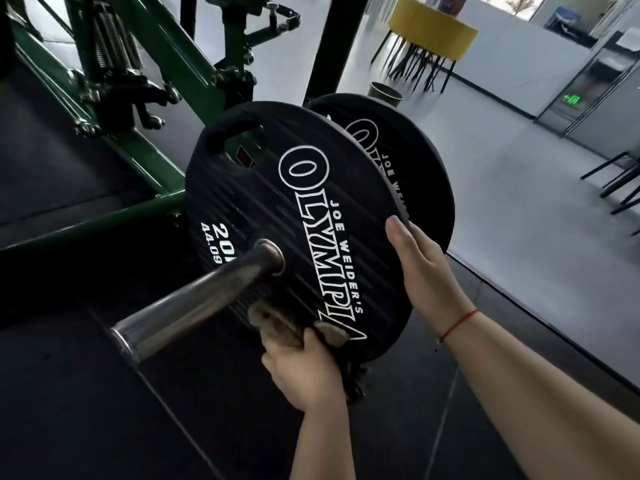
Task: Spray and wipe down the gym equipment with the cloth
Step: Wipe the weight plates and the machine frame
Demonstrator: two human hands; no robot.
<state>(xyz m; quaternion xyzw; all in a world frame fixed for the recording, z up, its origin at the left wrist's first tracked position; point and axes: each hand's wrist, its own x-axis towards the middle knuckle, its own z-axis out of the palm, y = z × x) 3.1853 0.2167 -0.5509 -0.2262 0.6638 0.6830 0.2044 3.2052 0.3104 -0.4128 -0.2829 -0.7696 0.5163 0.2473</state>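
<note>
Left hand point(304, 370), fingers curled round the cloth point(273, 320), presses it to the lower face of the near weight plate point(277, 202), below the steel bar point(194, 306); right hand point(422, 268) clasps that plate's right rim. Open grey floor point(502, 161) lies right.

Left hand point(304, 368) curled low; right hand point(426, 268) higher, thumb straight, forearm outstretched

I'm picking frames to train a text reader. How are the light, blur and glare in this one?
Head view: the front plate and floor mat are dim, yet the plate's white lettering reads sharply. Same view: daylight washes out the top right, where the yellow stool is smeared by blur. Also there: the steel bar carries a soft glare along its top.
</note>
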